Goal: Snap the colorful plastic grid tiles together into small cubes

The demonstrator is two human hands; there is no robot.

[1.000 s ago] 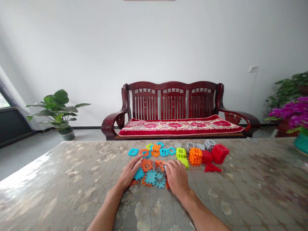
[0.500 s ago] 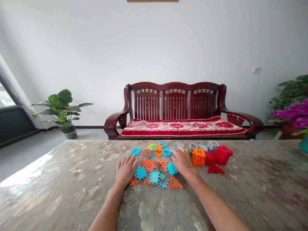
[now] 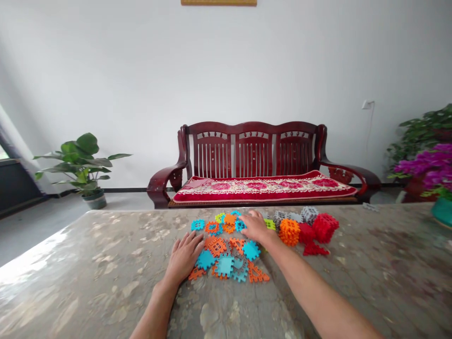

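Observation:
My left hand (image 3: 184, 256) lies flat on the table with its fingers apart, at the left edge of the pile, beside a blue building tile (image 3: 205, 260). My right hand (image 3: 255, 227) is over the far right of the pile, fingers spread. Its fingertips are at a blue square tile (image 3: 240, 225), and its palm hides what is below. Between the hands lie several notched plastic tiles: an orange tile (image 3: 216, 246), a light blue tile (image 3: 225, 265), an orange triangular tile (image 3: 257, 273) and a blue tile (image 3: 251, 250).
Right of my right hand stand an orange tile stack (image 3: 289, 232), a red tile stack (image 3: 325, 228), grey tiles (image 3: 310, 214) and a lime green tile (image 3: 270, 224). A patterned cover lies on the table (image 3: 106, 273). Beyond it is a wooden bench (image 3: 254, 150); a teal flowerpot (image 3: 442, 212) is at the right.
My right hand has moved left and slightly away from me across the far tiles, uncovering the lime green tile. The left hand stays on the table. The view has shifted slightly.

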